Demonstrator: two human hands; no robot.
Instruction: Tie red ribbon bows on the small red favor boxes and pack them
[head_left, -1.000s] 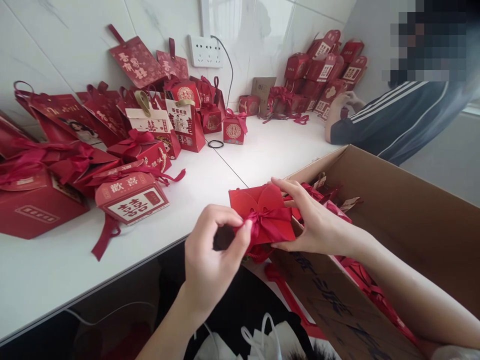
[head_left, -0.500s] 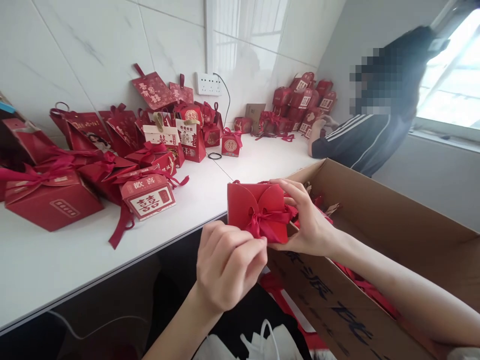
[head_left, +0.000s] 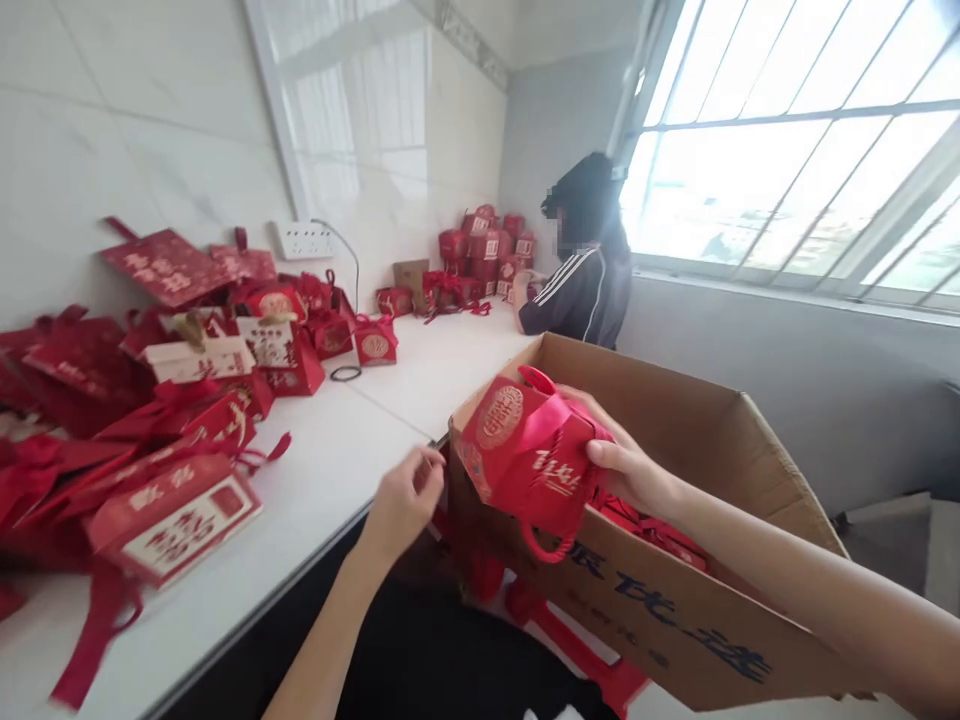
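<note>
The right hand [head_left: 626, 470] grips a red gift box [head_left: 525, 455] from its right side, fingers wrapped over the upper edge and the thumb on the near face, holding it tilted above the near left corner of a cardboard carton [head_left: 675, 600]. The box shows a round gold emblem on its upper left face, gold characters lower down, a satin ribbon across the top and a red cord handle hanging beneath. At about nine o'clock from the box, the left hand [head_left: 405, 495] floats just off the edge of the white counter [head_left: 337, 450], its fingers loosely curled and pinched together, holding nothing that can be made out and not touching the box. More red packaging lies inside the carton at four o'clock from the box. Across the counter at nine to ten o'clock sits a crowd of red gift boxes and bags [head_left: 172, 400]. At twelve o'clock, far down the counter, another person in a dark striped sleeve [head_left: 577, 295] works by a stack of red boxes [head_left: 487, 245].
</note>
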